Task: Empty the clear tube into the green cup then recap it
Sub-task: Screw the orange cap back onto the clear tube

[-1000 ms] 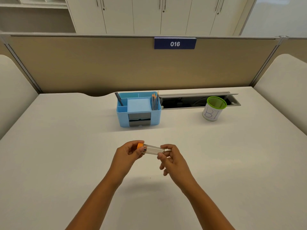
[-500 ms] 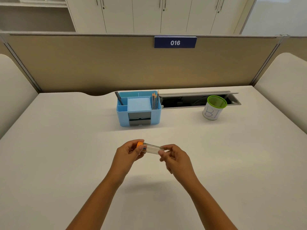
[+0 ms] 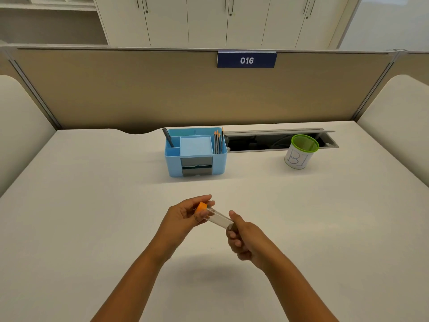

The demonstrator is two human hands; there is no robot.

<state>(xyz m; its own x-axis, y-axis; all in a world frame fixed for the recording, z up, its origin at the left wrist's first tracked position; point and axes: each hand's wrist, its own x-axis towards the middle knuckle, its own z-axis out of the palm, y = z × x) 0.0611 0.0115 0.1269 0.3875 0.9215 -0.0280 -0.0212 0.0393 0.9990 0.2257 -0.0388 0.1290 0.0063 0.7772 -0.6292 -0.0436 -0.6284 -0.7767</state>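
I hold the clear tube [image 3: 218,218] in the air above the middle of the white desk, slanting down to the right. Its orange cap [image 3: 201,206] sits on the upper left end, pinched by the fingers of my left hand [image 3: 183,217]. My right hand [image 3: 243,238] grips the tube's lower right end, where something dark shows inside. The green cup [image 3: 300,151], green-rimmed with a white label marked "BI", stands upright at the back right of the desk, well away from both hands.
A light blue desk organiser [image 3: 196,152] with pencils and a pen stands behind my hands. An open cable slot [image 3: 267,141] runs along the desk's back edge behind the cup. A tan partition [image 3: 185,94] closes the back.
The tube has tilted from nearly level to slanting down right. My right hand moved lower and closed more firmly round its end; my left hand stays on the cap.
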